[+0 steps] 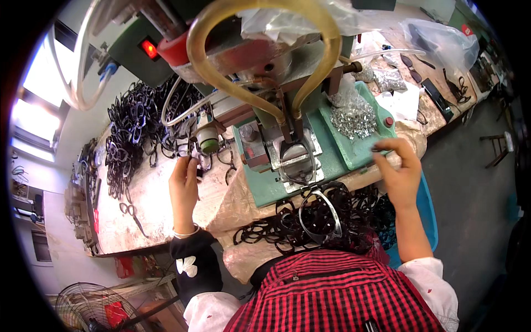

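Observation:
My left hand [183, 191] is raised at the left of a green bench machine, fingers closed at the tips beside a dark glasses frame. Whatever it pinches is too small to make out. On the right, my right hand [401, 174] hovers over the edge of a green tray [359, 157], thumb and forefinger brought together. Something dark shows at those fingertips, its kind unclear. Small shiny metal parts [354, 119] lie heaped in the tray. Between my hands, under the machine's head, a metal fixture [296, 157] has a thin dark rim around it, perhaps a glasses frame.
Dark glasses frames [133, 130] are piled at the left; more frames [354, 216] lie before the machine, around a curved silver piece [338, 221]. A yellowish hose [200, 55] loops overhead. A blue tub [428, 216] stands right, a wire fan [94, 307] lower left.

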A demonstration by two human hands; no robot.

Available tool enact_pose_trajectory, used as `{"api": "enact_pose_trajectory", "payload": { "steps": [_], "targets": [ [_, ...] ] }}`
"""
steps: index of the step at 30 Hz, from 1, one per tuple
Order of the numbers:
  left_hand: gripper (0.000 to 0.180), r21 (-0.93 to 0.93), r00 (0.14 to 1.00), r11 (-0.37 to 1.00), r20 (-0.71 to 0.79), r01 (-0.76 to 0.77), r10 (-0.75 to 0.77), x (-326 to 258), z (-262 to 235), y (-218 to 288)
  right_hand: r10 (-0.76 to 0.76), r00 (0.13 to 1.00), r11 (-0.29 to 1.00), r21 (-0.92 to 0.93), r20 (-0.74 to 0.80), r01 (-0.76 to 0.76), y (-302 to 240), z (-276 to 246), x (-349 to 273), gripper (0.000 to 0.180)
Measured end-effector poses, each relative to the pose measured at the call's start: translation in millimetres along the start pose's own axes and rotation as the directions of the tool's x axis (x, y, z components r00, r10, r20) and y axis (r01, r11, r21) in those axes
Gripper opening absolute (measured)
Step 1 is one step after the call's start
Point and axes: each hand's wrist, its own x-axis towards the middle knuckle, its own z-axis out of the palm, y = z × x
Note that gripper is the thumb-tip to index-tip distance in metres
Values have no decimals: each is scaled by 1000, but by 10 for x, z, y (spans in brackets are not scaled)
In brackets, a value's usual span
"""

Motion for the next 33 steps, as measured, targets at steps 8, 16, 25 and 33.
{"api": "enact_pose_trajectory", "payload": {
  "steps": [8,16,25,33],
  "targets": [
    [26,-312,957,942,-290,-124,30,-88,385,19,-102,979,876,483,174,5,-577,944,465,45],
    [17,-604,759,461,-487,-650,433,-557,537,1118,-9,988,821,566,155,-81,-618,960,373,51],
    [16,-282,622,555,-389,-783,680,-412,458,1751,-79,990,847,532,119,4,-815,976,381,53],
    [18,-327,610,517,-358,-791,707,-514,460,1704,186,854,518,690,486,-506,-1136,616,228,61]
  ]
}}
